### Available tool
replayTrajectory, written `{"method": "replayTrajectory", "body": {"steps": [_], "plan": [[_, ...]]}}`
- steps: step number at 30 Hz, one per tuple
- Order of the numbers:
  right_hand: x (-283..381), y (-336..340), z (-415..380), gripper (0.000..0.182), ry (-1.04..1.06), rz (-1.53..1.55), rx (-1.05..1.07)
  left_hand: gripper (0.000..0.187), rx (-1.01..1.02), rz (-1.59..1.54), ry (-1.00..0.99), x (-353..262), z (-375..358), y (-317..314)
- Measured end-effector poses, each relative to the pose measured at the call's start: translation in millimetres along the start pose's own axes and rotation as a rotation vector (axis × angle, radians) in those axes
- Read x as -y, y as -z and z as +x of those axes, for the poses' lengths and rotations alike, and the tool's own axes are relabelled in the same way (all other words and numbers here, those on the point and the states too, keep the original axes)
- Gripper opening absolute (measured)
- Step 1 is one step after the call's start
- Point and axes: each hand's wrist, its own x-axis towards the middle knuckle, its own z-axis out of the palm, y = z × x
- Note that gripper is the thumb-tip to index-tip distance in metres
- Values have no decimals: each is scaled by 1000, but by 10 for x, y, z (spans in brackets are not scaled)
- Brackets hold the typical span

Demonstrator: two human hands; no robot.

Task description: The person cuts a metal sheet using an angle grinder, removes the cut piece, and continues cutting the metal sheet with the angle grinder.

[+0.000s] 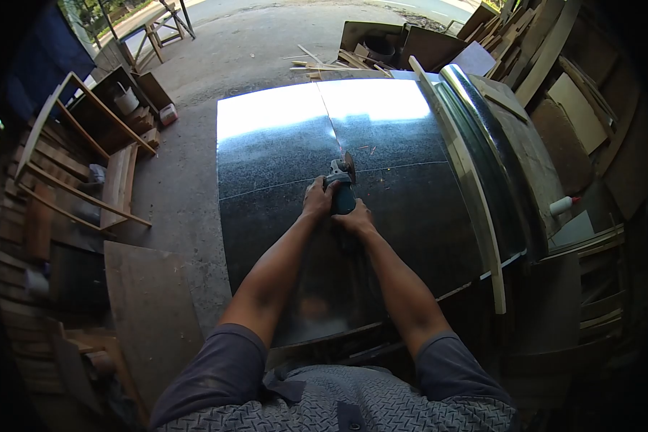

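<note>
A teal angle grinder [341, 186] rests on a large polished black stone slab [281, 165], its disc at a thin seam that runs away from me. My left hand [317, 199] grips the grinder's body from the left. My right hand [355, 216] holds its rear end from the right. A faint scored line crosses the slab just beyond the tool. Both arms stretch out over the near half of the slab.
A wooden rack [72, 158] with boards stands at the left on the concrete floor. Narrow dark stone strips [482, 144] lie along the slab's right edge. Scrap wood and boards [540, 65] pile up at the right and back. A white bottle [563, 206] lies right.
</note>
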Motion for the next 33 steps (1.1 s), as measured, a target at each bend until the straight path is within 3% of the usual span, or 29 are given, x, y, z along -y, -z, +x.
{"method": "replayTrajectory", "body": {"steps": [33], "plan": [[-359, 30, -462, 83, 27, 18, 10, 57, -52, 23, -29, -120, -651, -92]]}}
